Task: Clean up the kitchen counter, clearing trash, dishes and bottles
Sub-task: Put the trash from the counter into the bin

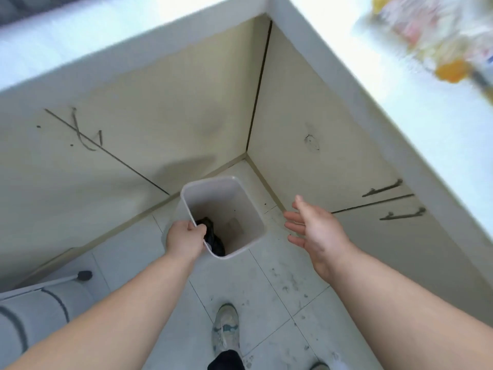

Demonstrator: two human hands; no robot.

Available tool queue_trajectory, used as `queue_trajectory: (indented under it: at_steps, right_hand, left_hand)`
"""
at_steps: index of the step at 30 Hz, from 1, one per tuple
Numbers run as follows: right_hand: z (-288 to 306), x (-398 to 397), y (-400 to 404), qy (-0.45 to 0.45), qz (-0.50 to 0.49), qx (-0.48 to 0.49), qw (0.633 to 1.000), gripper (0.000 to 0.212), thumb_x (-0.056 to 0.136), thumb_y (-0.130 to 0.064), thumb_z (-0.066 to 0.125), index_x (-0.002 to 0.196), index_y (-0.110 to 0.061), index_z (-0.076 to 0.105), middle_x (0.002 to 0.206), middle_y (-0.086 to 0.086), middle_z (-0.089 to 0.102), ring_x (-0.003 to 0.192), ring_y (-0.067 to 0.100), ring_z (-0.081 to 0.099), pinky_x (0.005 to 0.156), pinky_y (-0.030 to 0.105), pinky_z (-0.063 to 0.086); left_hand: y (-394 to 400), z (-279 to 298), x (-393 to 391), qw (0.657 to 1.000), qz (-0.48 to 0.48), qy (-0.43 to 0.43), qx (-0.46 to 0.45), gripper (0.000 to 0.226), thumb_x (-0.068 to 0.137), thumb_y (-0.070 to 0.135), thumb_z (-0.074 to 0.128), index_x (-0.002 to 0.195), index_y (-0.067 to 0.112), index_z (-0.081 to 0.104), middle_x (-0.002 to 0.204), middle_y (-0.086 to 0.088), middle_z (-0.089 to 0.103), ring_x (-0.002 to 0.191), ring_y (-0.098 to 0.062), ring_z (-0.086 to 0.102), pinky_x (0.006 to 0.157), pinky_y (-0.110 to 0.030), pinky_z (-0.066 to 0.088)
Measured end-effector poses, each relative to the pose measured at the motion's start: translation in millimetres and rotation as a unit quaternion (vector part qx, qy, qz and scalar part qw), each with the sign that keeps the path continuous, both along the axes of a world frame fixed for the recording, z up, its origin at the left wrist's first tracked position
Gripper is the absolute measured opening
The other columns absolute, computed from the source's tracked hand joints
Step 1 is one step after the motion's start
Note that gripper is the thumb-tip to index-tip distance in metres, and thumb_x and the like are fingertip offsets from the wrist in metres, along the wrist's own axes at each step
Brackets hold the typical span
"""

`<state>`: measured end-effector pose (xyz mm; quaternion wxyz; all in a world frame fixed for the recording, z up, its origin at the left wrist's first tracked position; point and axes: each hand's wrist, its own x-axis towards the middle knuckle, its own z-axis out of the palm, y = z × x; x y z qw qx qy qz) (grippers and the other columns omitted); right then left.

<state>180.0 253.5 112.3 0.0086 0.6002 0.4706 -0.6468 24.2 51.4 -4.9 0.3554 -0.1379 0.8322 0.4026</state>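
A white rectangular trash bin [234, 193] stands on the tiled floor in the corner where the cabinets meet. My left hand [184, 237] grips its near-left rim together with a crumpled black bag [213, 236] that hangs inside the bin. My right hand [312, 225] hovers to the right of the bin, fingers spread and relaxed, holding nothing. On the white counter [400, 102] at the upper right lies blurred trash: a clear plastic wrapper [426, 30] with red and yellow parts and an orange piece [452, 72].
Beige cabinet doors [160, 124] with dark handles [384, 188] line both sides of the corner. A grey ribbed object [40, 311] and a white pole sit at the lower left. My shoe [225, 327] stands on the dirty tiles behind the bin.
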Motion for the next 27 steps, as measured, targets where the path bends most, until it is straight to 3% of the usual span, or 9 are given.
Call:
queue_trajectory:
  at_steps: [4,7,9,12,16,19,22,27]
  right_hand:
    - [84,22,-9,0.024,-0.006,0.010,1.000,0.040,0.106,-0.049,0.057,0.128,-0.016,0.066,0.122,0.004,0.075,0.113,0.019,0.072,0.095,0.041,0.059]
    - [150,43,-15,0.048,-0.033,0.020,0.998,0.037,0.105,-0.048,0.059,0.122,-0.016,0.070,0.117,0.005,0.077,0.109,0.021,0.075,0.091,0.042,0.061]
    - [191,57,-19,0.066,-0.060,0.023,0.996,0.034,0.105,-0.045,0.060,0.116,-0.015,0.071,0.114,0.009,0.078,0.107,0.025,0.075,0.090,0.044,0.061]
    - [249,76,-24,0.096,-0.117,0.033,0.988,0.033,0.107,-0.041,0.059,0.112,-0.011,0.071,0.110,0.014,0.077,0.101,0.030,0.073,0.094,0.049,0.058]
    - [296,93,-19,0.144,-0.153,0.048,0.977,0.037,0.108,-0.039,0.057,0.115,-0.005,0.070,0.097,0.013,0.074,0.091,0.030,0.070,0.084,0.046,0.057]
    - [315,99,-7,0.149,-0.136,0.055,0.978,0.034,0.107,-0.038,0.058,0.112,-0.007,0.069,0.094,0.012,0.073,0.087,0.028,0.068,0.077,0.042,0.056]
    - [325,99,20,0.143,-0.100,0.092,0.980,0.032,0.105,-0.037,0.063,0.113,-0.006,0.069,0.095,0.010,0.073,0.084,0.025,0.068,0.072,0.038,0.056]
    - [329,73,78,0.079,0.033,0.237,0.968,0.019,0.098,-0.037,0.071,0.105,-0.019,0.068,0.104,0.006,0.075,0.099,0.027,0.072,0.084,0.041,0.058]
  left_hand:
    - [-26,99,12,1.000,-0.001,0.022,-0.010,0.020,0.067,0.027,0.069,0.071,0.015,0.053,0.061,-0.009,0.063,0.061,-0.032,0.066,0.068,-0.049,0.060]
    - [-40,167,17,1.000,0.000,0.029,0.011,0.025,0.059,0.031,0.068,0.071,0.013,0.056,0.060,-0.007,0.064,0.058,-0.028,0.062,0.073,-0.059,0.062]
    - [-38,222,24,0.998,0.003,0.041,0.039,0.026,0.065,0.025,0.073,0.075,0.007,0.058,0.061,-0.011,0.064,0.056,-0.028,0.061,0.069,-0.057,0.062]
    - [-32,302,39,0.995,0.016,0.056,0.083,0.021,0.085,0.006,0.074,0.078,0.006,0.054,0.067,-0.017,0.057,0.055,-0.027,0.057,0.057,-0.042,0.061]
    - [-27,358,47,0.990,0.017,0.075,0.121,0.027,0.089,0.001,0.072,0.075,0.007,0.050,0.061,-0.012,0.050,0.050,-0.025,0.050,0.052,-0.034,0.055]
    - [-22,381,50,0.986,0.027,0.085,0.143,0.031,0.090,-0.001,0.071,0.074,0.008,0.046,0.059,-0.010,0.046,0.051,-0.025,0.045,0.059,-0.037,0.054]
    - [-15,396,51,0.984,0.035,0.088,0.153,0.030,0.092,0.000,0.070,0.078,0.010,0.046,0.063,-0.009,0.045,0.051,-0.025,0.045,0.056,-0.034,0.054]
    - [11,409,58,0.981,0.057,0.101,0.155,0.032,0.092,-0.003,0.070,0.077,0.010,0.044,0.052,-0.006,0.047,0.040,-0.021,0.046,0.056,-0.036,0.057]
